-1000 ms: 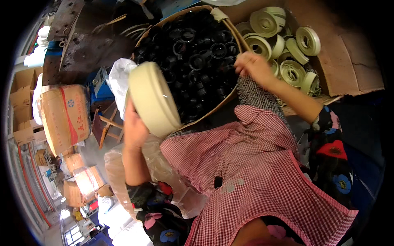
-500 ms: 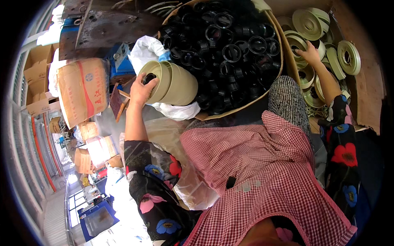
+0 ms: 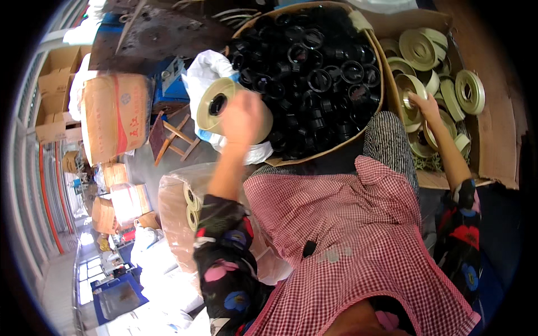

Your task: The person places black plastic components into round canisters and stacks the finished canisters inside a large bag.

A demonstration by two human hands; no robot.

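My left hand (image 3: 242, 117) is smeared by motion. It passes in front of the stacked cream cup-shaped parts (image 3: 210, 122), so whether its fingers hold anything is unclear. Inside the front cup's mouth sits a black ring (image 3: 210, 105). At the right, my right hand (image 3: 425, 107) reaches into a carton and is closed on the rim of a cream round dish-like part (image 3: 411, 84). More cream flanged rings (image 3: 469, 92) lie around that hand. Between my two hands stands a big round-mouthed container full of black plastic ring-shaped parts (image 3: 319, 80).
The cardboard carton (image 3: 493, 151) borders my right arm. A white sack (image 3: 208, 63) lies behind the cups. Near my left elbow, a clear plastic bag (image 3: 174, 207) holds cream rings. A wooden stool (image 3: 178, 137) and a taped carton (image 3: 115, 115) stand at the left.
My left hand has moved right, from the front cup's mouth across the cups, and the black ring now shows in that mouth. My right hand has closed on a cream part, now tilted up.
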